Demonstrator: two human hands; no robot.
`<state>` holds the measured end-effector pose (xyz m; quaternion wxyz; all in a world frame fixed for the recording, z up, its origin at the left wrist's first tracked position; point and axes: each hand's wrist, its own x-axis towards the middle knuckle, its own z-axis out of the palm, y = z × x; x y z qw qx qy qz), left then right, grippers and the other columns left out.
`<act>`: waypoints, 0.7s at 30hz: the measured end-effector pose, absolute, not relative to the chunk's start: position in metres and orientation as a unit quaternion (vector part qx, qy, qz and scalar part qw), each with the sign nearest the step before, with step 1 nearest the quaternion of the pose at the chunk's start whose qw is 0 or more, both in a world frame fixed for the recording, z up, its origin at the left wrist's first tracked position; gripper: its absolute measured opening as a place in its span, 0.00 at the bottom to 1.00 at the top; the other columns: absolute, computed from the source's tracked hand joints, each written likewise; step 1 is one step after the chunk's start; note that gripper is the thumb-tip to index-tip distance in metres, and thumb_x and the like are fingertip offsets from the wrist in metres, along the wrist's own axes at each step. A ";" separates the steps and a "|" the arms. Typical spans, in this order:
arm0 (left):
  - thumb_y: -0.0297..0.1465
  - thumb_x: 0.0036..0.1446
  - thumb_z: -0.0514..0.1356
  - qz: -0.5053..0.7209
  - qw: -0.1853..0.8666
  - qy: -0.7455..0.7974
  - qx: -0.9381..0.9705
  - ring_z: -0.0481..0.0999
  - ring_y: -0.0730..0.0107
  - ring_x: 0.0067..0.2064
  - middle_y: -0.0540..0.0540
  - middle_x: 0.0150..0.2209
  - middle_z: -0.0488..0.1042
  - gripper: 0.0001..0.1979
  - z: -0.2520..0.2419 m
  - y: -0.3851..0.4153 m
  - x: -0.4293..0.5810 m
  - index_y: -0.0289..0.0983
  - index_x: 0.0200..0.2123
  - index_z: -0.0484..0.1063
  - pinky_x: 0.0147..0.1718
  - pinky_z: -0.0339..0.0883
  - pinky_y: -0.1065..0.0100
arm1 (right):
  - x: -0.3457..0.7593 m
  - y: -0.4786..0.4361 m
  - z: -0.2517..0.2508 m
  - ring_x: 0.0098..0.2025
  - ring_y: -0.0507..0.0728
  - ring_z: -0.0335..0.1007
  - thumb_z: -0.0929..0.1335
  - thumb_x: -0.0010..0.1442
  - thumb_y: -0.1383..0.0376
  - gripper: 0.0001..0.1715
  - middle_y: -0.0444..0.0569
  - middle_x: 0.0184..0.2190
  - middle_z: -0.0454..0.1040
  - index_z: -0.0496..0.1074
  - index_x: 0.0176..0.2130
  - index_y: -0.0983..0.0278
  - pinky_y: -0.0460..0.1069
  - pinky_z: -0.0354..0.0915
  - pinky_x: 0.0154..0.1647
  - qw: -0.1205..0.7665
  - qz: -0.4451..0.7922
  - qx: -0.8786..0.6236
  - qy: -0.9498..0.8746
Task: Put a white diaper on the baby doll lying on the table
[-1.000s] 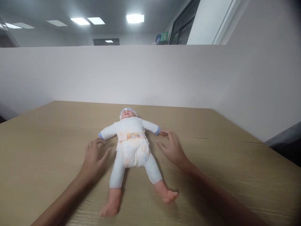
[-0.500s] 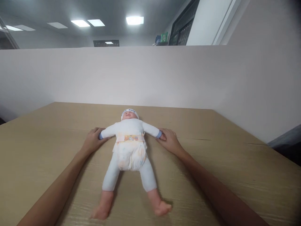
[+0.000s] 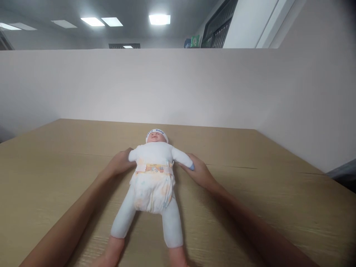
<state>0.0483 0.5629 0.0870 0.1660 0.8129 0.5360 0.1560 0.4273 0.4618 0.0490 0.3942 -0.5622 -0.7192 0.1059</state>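
Note:
A baby doll (image 3: 155, 154) in white clothes, a white headband and a patterned diaper (image 3: 152, 189) lies on its back with its legs spread. My left hand (image 3: 121, 162) is closed around the doll's arm on the left, covering its cuff and hand. On the other side, my right hand (image 3: 198, 170) wraps round the end of the other arm, where a blue cuff shows. The fingers of both hands are partly hidden behind the doll's sleeves. The doll's feet are partly cut off by the bottom edge of the view.
The doll lies on a wide tan tabletop (image 3: 236, 207) with thin seams. A pale partition wall (image 3: 167, 85) rises behind it and along the right. Beyond the wall are ceiling lights and a green package (image 3: 195, 41).
The doll has come nearer to me, its feet now reaching the bottom edge. My left hand has moved inward along its arm. The view has shifted slightly.

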 end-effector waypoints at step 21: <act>0.45 0.53 0.74 0.333 0.420 0.526 0.660 0.86 0.41 0.46 0.45 0.46 0.84 0.35 0.068 0.206 0.068 0.59 0.62 0.65 0.43 0.83 0.42 | 0.451 0.289 0.178 0.55 0.69 0.79 0.72 0.67 0.50 0.28 0.52 0.56 0.83 0.77 0.62 0.56 0.61 0.75 0.57 0.339 0.189 -0.520 -0.761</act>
